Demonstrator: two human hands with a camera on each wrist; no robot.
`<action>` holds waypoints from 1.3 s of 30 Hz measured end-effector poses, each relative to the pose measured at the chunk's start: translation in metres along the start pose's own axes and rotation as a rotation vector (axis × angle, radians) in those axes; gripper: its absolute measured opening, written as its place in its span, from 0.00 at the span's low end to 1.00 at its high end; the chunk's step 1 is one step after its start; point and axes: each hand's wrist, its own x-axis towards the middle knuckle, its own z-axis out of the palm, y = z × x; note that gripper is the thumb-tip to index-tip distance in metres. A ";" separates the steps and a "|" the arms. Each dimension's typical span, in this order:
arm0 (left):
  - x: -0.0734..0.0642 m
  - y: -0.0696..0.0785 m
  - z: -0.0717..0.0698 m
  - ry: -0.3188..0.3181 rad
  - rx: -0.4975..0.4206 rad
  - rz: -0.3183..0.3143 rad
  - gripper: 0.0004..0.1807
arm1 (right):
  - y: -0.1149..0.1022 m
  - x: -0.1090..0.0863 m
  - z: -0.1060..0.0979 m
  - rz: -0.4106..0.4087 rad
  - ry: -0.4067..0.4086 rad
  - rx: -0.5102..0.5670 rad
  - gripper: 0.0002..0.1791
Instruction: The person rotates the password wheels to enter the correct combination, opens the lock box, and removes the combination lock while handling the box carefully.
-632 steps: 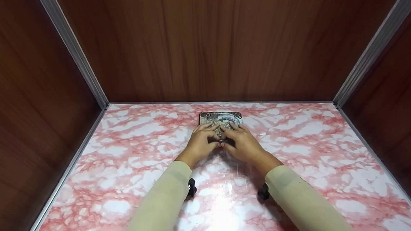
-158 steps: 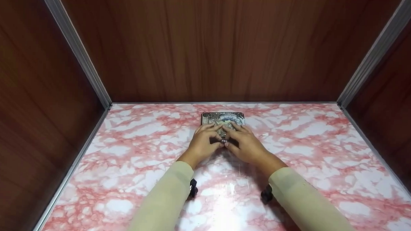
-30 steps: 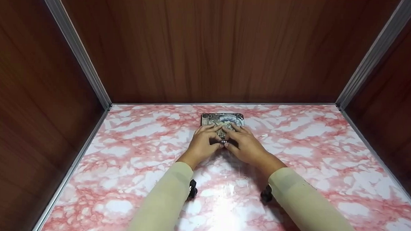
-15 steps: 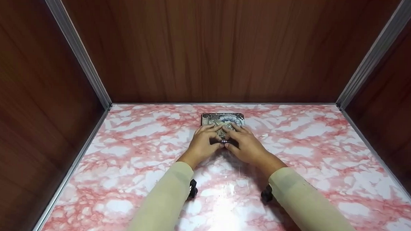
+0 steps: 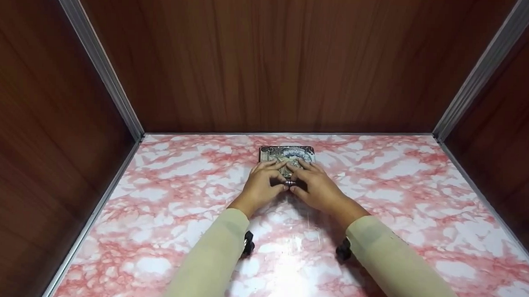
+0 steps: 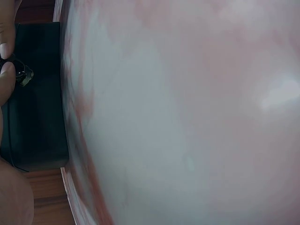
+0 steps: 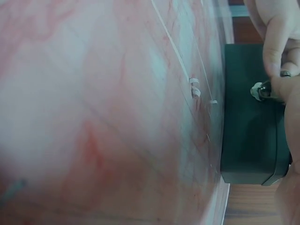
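Note:
A box (image 5: 286, 152) with a patterned lid lies near the far edge of the table; its front wall (image 7: 246, 136) looks dark green in the right wrist view. On that wall a small metallic clasp (image 7: 260, 91) with a pale, scalloped base stands out. My left hand (image 5: 259, 182) rests fingers on the lid from the left, its thumb and index finger at the clasp. From the right, my right hand (image 5: 317, 185) mirrors it, thumb and index finger pinching at the same clasp. Both thumb tips nearly meet. The fingers partly hide the clasp and the near part of the lid.
The table (image 5: 156, 232) has a glossy pink and white marbled top. Brown wood-grain panels (image 5: 267, 65) stand behind and at both sides, with grey metal strips at the corners. A dark device (image 5: 343, 249) shows at the right wrist, another (image 5: 248, 243) at the left.
Box and arms have stayed nearly in place throughout. The thumbs shift slightly at the clasp, and a little more of its shiny part now shows between them.

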 end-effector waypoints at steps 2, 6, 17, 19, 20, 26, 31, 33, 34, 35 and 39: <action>0.000 0.000 0.000 -0.002 -0.001 0.003 0.05 | 0.000 0.000 0.001 -0.010 0.008 -0.002 0.18; 0.000 0.001 -0.002 -0.013 0.016 0.015 0.06 | -0.001 0.000 0.002 -0.010 0.018 -0.006 0.07; 0.000 0.001 -0.003 -0.025 0.019 0.026 0.07 | -0.003 0.001 0.000 0.004 0.007 -0.002 0.08; 0.000 0.001 -0.003 -0.027 0.021 0.022 0.07 | -0.003 0.001 0.001 0.004 0.009 0.001 0.08; 0.001 0.000 -0.002 -0.027 0.022 0.021 0.08 | -0.003 0.001 0.001 0.002 0.011 0.002 0.08; 0.001 0.000 -0.002 -0.034 0.030 0.014 0.09 | -0.001 0.001 0.001 -0.002 0.016 -0.001 0.07; 0.000 0.002 -0.004 -0.038 0.025 0.009 0.08 | 0.000 0.001 0.002 -0.008 0.020 0.001 0.06; 0.000 0.002 -0.004 -0.041 0.023 0.008 0.08 | 0.001 0.000 0.002 -0.007 0.022 0.001 0.06; 0.000 0.002 -0.004 -0.042 0.023 0.011 0.08 | 0.000 0.000 0.002 -0.005 0.021 0.005 0.06; 0.000 0.002 -0.004 -0.041 0.022 0.013 0.08 | 0.000 0.001 0.002 -0.003 0.022 0.007 0.07; 0.000 0.001 -0.003 -0.036 0.019 0.023 0.07 | 0.000 0.001 0.001 0.003 0.016 0.015 0.11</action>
